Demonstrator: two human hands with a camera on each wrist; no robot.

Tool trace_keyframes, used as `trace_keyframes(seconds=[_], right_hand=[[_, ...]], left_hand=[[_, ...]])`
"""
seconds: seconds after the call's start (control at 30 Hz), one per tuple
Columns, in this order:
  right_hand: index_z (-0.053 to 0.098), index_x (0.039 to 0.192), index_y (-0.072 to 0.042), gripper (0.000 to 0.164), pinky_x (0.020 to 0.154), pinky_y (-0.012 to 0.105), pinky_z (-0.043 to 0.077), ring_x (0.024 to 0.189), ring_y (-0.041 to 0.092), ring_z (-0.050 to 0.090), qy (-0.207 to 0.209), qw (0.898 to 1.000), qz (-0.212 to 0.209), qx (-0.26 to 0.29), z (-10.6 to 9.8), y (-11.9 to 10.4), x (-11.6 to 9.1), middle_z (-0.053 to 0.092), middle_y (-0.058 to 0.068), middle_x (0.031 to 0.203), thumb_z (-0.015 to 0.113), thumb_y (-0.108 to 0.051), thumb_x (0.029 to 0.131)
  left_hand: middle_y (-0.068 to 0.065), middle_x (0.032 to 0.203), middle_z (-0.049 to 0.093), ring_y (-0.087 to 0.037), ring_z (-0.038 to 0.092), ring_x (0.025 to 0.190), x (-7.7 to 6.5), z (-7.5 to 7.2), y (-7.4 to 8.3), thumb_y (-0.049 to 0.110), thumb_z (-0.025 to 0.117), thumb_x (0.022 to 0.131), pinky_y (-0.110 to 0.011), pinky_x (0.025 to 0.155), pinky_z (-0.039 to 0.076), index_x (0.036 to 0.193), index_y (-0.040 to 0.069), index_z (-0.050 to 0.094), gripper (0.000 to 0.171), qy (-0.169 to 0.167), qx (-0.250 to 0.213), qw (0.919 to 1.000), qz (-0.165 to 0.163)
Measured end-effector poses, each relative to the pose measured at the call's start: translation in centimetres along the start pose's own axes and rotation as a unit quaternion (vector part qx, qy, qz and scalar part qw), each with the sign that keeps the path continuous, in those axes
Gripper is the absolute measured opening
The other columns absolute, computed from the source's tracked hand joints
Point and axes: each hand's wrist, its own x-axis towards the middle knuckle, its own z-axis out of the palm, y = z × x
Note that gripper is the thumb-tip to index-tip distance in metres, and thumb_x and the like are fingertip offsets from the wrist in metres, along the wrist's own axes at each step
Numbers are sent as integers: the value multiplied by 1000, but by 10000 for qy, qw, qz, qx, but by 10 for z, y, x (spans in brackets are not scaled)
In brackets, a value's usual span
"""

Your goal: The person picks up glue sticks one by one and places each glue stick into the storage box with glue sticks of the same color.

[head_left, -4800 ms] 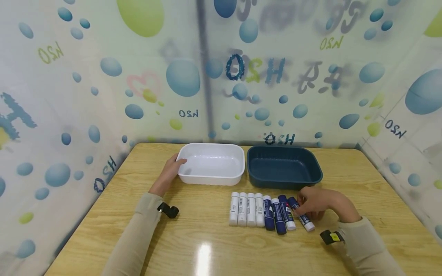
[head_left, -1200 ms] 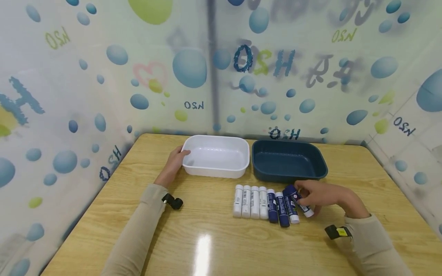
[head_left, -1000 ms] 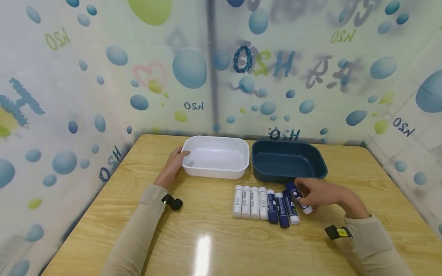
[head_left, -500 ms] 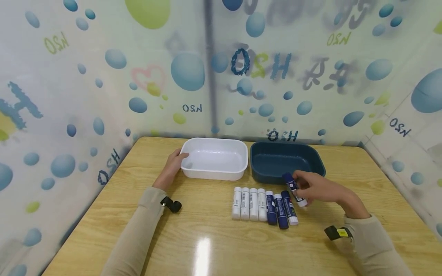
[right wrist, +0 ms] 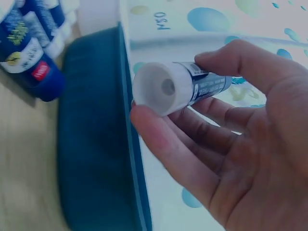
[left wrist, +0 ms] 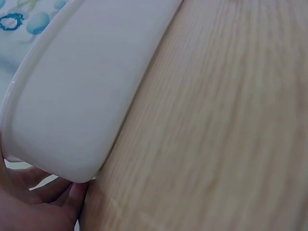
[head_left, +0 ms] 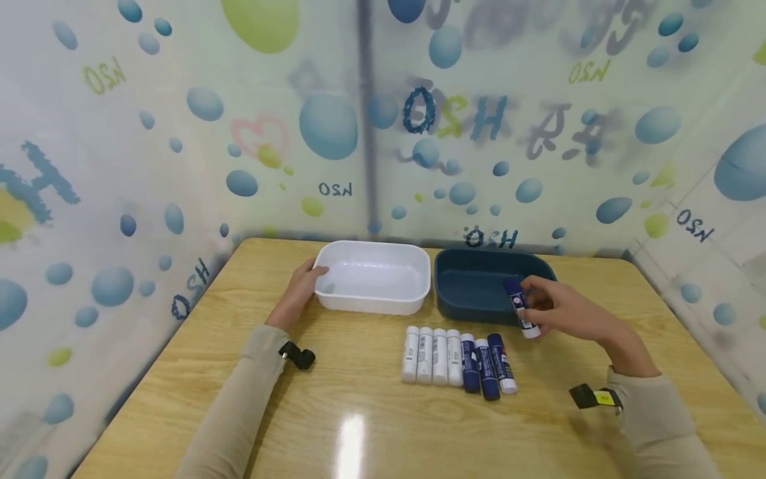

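Observation:
My right hand [head_left: 568, 309] pinches a navy glue stick [head_left: 519, 303] between thumb and fingers, over the front wall of the dark blue tray [head_left: 473, 309]. In the right wrist view the glue stick [right wrist: 163, 89] points its white, hollow end at the camera. My left hand [head_left: 297, 291] grips the left end of the white tray [head_left: 372, 305], thumb over the rim. Its fingers lie against the outer wall in the left wrist view. In front of the trays, a row of several white glue sticks [head_left: 439, 356] continues into three navy glue sticks [head_left: 487, 368].
Both trays stand side by side at the back of the wooden table [head_left: 287, 419], nearly touching. A patterned wall covering [head_left: 383, 166] rises directly behind them. Small black wrist cameras are strapped to both sleeves.
My right hand has picked up the rightmost navy glue stick from the row and raised it to the dark blue tray's front rim. My left hand keeps its grip on the white tray.

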Motion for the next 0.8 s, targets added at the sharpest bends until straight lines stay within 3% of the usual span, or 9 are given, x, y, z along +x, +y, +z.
trace_keyframes(seconds=[0.23, 0.4, 0.67, 0.8], right_hand=[[41, 143, 8, 58, 69, 36, 63, 81, 16, 69, 379, 9983, -170, -411, -14, -9, 17, 71, 18, 109, 65, -23, 101], [39, 147, 11, 62, 68, 36, 59, 75, 18, 67, 825, 9921, -5, -950, -21, -14, 19, 70, 24, 111, 64, -23, 102], [51, 137, 10, 57, 69, 46, 58, 88, 32, 69, 1128, 9660, 647, -2234, -23, -11, 23, 70, 28, 112, 65, -27, 97], [53, 136, 11, 58, 64, 45, 56, 88, 34, 69, 1156, 9567, 958, -2495, -24, -4, 25, 70, 28, 111, 66, -28, 96]], left_hand=[[-14, 167, 35, -30, 35, 154, 2, -1, 0, 30, 45, 106, -46, 129, 26, 161, 7, 33, 60, 40, 0, 9999, -105], [-13, 168, 33, -31, 34, 154, 1, 3, 0, 32, 45, 106, -47, 129, 26, 162, 9, 30, 62, -60, 17, 9999, -120], [-14, 168, 32, -31, 33, 154, 2, -1, 1, 31, 44, 106, -47, 129, 26, 162, 7, 31, 62, 31, 23, 10000, -47], [-15, 168, 32, -31, 33, 155, 4, 0, 0, 30, 43, 107, -47, 129, 26, 162, 6, 30, 61, -27, -12, 10000, -69]])
